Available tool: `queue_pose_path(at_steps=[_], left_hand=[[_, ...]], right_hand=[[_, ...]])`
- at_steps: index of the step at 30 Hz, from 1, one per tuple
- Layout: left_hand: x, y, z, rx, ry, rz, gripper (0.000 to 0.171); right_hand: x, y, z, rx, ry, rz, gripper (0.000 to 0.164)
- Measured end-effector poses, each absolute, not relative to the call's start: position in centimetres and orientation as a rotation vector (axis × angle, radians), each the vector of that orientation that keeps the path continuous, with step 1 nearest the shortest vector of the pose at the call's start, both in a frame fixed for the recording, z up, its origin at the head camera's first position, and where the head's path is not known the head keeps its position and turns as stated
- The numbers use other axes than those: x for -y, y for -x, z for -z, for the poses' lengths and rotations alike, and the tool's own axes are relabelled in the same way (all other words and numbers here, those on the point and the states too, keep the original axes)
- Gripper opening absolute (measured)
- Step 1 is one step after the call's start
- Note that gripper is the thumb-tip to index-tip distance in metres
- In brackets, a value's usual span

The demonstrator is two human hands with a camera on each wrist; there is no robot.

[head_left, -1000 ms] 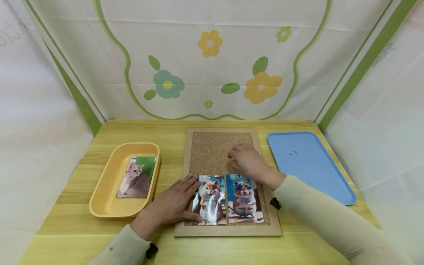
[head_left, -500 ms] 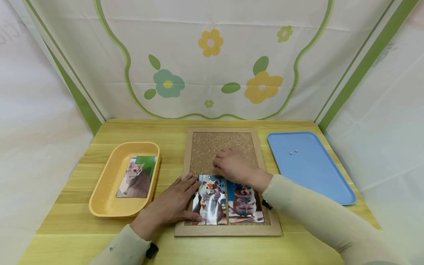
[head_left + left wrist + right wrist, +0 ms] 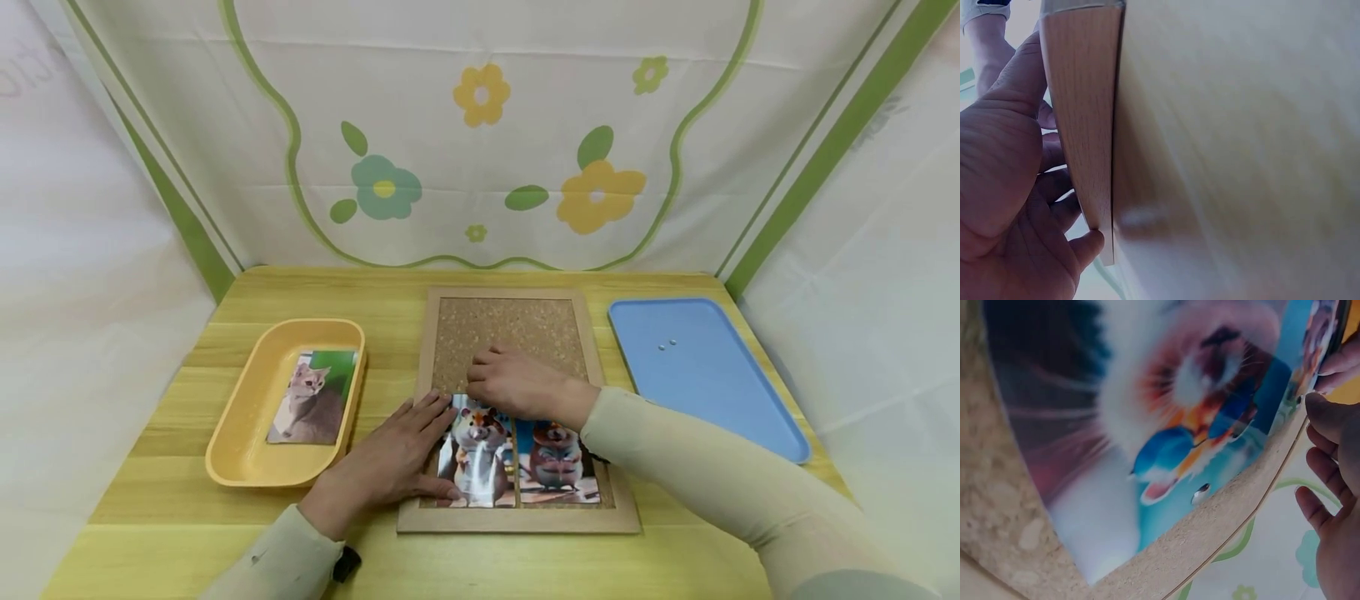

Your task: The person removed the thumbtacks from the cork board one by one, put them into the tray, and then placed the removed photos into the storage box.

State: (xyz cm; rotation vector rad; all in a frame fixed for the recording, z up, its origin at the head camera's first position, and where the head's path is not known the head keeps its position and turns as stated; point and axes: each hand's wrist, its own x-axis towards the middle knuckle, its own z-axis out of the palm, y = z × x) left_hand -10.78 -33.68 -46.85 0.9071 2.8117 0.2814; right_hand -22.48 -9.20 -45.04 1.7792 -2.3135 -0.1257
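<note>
On a wood-framed cork board (image 3: 506,321) lie two hamster photos side by side. My left hand (image 3: 384,460) rests with spread fingers along the board's left side, fingertips and thumb at the edge of the left hamster photo (image 3: 480,467). My right hand (image 3: 525,383) is over the top of that photo and hides its upper edge. In the right wrist view, the right thumb (image 3: 1322,409) sits close beside a tiny dark pin head at the left photo's top. The right hamster photo (image 3: 557,471), with blue sunglasses, has a silver thumbtack (image 3: 1200,494) through its top.
A yellow tray (image 3: 232,442) with a cat photo (image 3: 315,400) stands left of the board. To the right lies a blue tray (image 3: 720,392) holding two small silver tacks (image 3: 667,345). A flowered white curtain (image 3: 420,100) hangs behind the table.
My right hand has moved left from above the right hamster photo to the top of the left one, now overlapping both. My left hand has stayed in place.
</note>
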Motion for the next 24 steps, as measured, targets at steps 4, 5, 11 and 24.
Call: queue_pose_path(at_steps=[4, 5, 11, 24], left_hand=[[33.7, 10.8, 46.7, -2.804, -0.909, -0.298, 0.109], [33.7, 10.7, 46.7, -2.803, -0.910, -0.299, 0.109], [33.7, 10.8, 46.7, -2.805, -0.911, -0.295, 0.107], [33.7, 10.8, 46.9, -2.819, -0.912, -0.281, 0.110]], right_hand=[[9.4, 22.8, 45.2, 2.269, -1.799, 0.171, 0.009], [9.4, 22.9, 45.3, 2.269, -1.800, 0.174, 0.009], [9.7, 23.2, 45.3, 2.235, -1.819, 0.200, 0.010], [9.7, 23.6, 45.5, 2.124, -1.862, 0.322, 0.015]])
